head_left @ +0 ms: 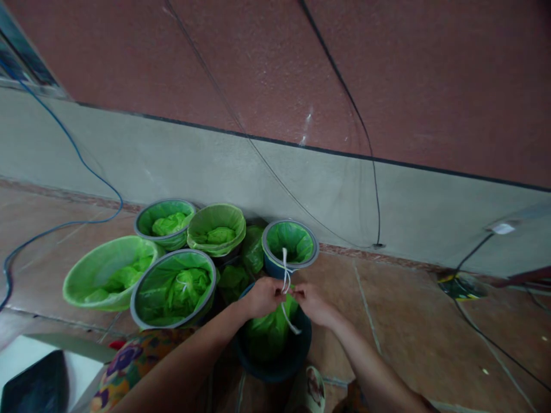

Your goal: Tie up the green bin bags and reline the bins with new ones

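Pinched fingers at a white tie (286, 281) above a green bag (267, 334)
The left hand (263, 296) grips the tie; the right hand (316, 303) has its fingers narrowed just beside it, exact hold unclear. Below them, the bag sits inside a dark bucket (276, 374) on the floor (413, 304), apart from its wall-side edge.

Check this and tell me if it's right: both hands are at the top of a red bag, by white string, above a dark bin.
Wrong on one point: the bag is green, not red, as the head view shows. The rest holds: the left hand and right hand are at its top, by the white string, above the dark bin.
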The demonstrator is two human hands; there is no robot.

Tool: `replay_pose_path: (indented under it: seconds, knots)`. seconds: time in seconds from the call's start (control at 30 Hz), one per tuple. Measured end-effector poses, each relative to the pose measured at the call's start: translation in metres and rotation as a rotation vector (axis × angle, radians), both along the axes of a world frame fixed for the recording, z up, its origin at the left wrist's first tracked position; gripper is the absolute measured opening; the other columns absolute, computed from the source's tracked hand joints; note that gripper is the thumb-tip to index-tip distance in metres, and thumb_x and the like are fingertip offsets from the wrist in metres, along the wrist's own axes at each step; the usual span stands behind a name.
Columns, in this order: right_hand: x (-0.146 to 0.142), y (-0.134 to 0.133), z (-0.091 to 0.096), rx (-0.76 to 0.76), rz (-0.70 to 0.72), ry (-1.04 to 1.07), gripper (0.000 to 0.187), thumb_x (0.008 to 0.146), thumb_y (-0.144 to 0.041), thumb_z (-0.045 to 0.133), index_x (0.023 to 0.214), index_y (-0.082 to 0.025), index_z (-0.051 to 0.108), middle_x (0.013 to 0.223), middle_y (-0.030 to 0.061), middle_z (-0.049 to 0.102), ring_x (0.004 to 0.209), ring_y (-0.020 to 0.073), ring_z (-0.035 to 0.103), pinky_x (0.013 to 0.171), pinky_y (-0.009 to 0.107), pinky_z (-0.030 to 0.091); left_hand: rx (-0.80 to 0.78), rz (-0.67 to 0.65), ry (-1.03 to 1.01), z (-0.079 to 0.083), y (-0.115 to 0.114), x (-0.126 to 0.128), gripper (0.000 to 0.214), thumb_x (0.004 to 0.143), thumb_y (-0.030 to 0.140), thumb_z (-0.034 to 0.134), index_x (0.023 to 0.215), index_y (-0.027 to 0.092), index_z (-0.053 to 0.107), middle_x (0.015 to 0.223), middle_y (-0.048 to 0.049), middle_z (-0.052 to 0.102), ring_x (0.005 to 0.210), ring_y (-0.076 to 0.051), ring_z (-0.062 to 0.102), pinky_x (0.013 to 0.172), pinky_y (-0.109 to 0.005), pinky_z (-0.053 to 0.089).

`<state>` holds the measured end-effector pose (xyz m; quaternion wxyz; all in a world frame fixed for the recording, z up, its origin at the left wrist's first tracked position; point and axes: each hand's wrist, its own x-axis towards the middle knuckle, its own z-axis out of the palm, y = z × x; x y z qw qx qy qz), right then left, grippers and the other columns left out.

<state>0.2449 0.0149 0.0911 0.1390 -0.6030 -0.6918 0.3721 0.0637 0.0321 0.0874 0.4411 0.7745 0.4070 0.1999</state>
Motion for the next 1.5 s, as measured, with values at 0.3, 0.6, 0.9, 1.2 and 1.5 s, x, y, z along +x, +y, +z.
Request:
replay_pose_path:
  seconds: [0.3, 0.6, 0.9, 1.2, 1.5]
  knots:
    - [-0.013, -0.004, 0.020, -0.286, -0.101, 0.636, 0.014, 0.071, -0.032, 0.063, 0.074, -0.019, 0.063, 0.061, -0.0023, 0.056, 0.048, 0.0078, 0.045, 0.044, 0.021, 0.033, 0.508, -0.164, 0.095, 0.032, -0.008, -0.008, 0.027, 0.087, 0.012, 0.044, 0.096, 0.021, 0.067, 0.087, -0.0041, 0.071, 0.084, -0.016, 0.063, 0.107, -0.041, 0.028]
    - [-0.013, -0.007, 0.023, -0.356, -0.093, 0.804, 0.036, 0.072, -0.050, 0.068, 0.086, -0.017, 0.063, 0.058, -0.0052, 0.050, 0.045, 0.0047, 0.040, 0.044, 0.019, 0.032, 0.759, 0.147, 0.034, 0.021, -0.014, -0.007, 0.027, 0.092, 0.025, 0.046, 0.102, 0.023, 0.071, 0.097, -0.0076, 0.066, 0.084, -0.016, 0.059, 0.080, -0.031, 0.046]
    - [-0.010, 0.005, 0.017, 0.200, -0.094, 0.164, 0.020, 0.084, -0.027, 0.048, 0.070, -0.020, 0.060, 0.067, 0.0020, 0.060, 0.065, 0.0152, 0.055, 0.061, 0.026, 0.038, 0.430, 0.158, 0.162, 0.012, -0.006, -0.006, 0.029, 0.093, 0.024, 0.041, 0.086, 0.018, 0.069, 0.083, -0.0070, 0.065, 0.079, -0.016, 0.061, 0.071, -0.026, 0.045]
    - [0.018, 0.003, -0.001, 0.195, -0.093, -0.368, 0.025, 0.081, -0.012, 0.047, 0.065, -0.019, 0.065, 0.070, 0.0099, 0.066, 0.069, 0.0198, 0.060, 0.065, 0.029, 0.035, 0.108, 0.346, 0.502, 0.000, 0.000, -0.016, 0.023, 0.084, 0.016, 0.042, 0.080, 0.015, 0.065, 0.081, -0.0126, 0.068, 0.082, -0.024, 0.064, 0.076, -0.033, 0.044]
    - [0.008, 0.009, 0.006, -0.003, -0.080, 0.248, 0.034, 0.084, -0.043, 0.049, 0.061, -0.019, 0.053, 0.054, -0.0034, 0.045, 0.053, 0.0106, 0.042, 0.053, 0.024, 0.029, -0.445, 0.536, -0.152, -0.003, 0.008, -0.003, 0.026, 0.080, 0.030, 0.045, 0.059, 0.017, 0.053, 0.048, 0.0022, 0.050, 0.045, -0.011, 0.047, 0.049, -0.024, 0.035]
